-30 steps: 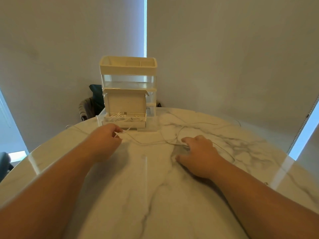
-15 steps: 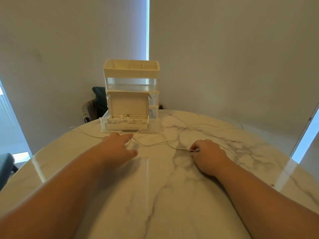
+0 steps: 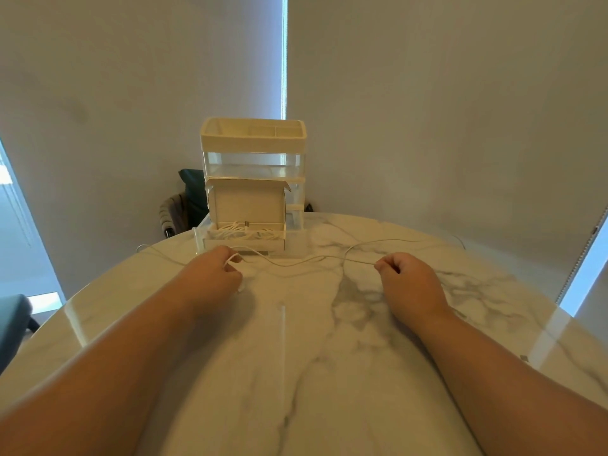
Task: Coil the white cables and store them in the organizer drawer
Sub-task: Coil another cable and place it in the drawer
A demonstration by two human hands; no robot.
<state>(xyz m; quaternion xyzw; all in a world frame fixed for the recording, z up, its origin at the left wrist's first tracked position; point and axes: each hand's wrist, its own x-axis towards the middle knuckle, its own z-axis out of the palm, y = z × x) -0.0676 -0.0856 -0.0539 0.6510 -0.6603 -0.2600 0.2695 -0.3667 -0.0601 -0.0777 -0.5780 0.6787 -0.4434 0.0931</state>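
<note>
A thin white cable (image 3: 296, 262) is held above the far middle of the round, grey-veined white marble worktop (image 3: 296, 357), stretched between two hands. A loop of it is gripped in the curled fingers of the left hand (image 3: 214, 278), and a straight stretch is pinched in the right hand (image 3: 409, 284). More of the cable is laid across the worktop towards the far right edge. At the far edge a cream plastic organizer (image 3: 253, 139) with clear drawers is set, its bottom drawer (image 3: 296, 246) pulled out. In that drawer an open white cardboard box (image 3: 246, 205) is seen, with coiled white cables (image 3: 237, 232) inside.
</note>
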